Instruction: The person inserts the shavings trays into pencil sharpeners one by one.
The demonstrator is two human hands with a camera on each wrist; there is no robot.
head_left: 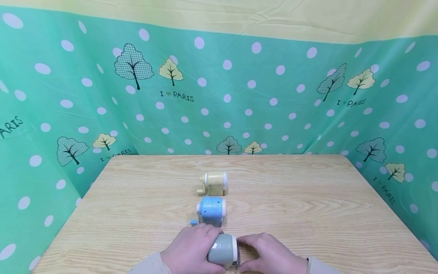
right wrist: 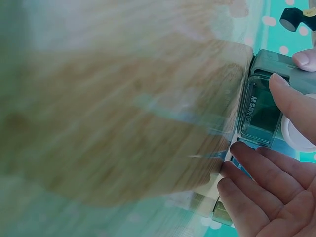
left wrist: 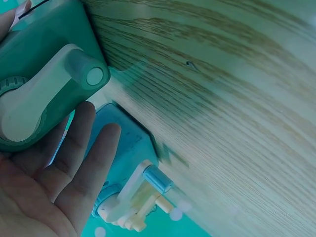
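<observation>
A grey-green crank pencil sharpener point(head_left: 220, 251) sits at the table's near edge, its crank point(left wrist: 37, 94) facing left. My left hand point(head_left: 193, 247) grips its body, thumb on the near side and fingers on the far side. At its right end is a clear shavings drawer point(right wrist: 261, 108). My right hand point(head_left: 267, 253) holds the drawer end between thumb and fingers, one on each side. Just behind stands a blue pencil sharpener point(head_left: 212, 209), close to my left fingers. Farther back is a cream pencil sharpener point(head_left: 215, 183).
The wood-grain table point(head_left: 308, 201) extends to both sides of the row. A green dotted cloth point(head_left: 239, 87) with printed trees hangs behind and along the sides. A dark object point(right wrist: 294, 19) shows at the right wrist view's upper corner.
</observation>
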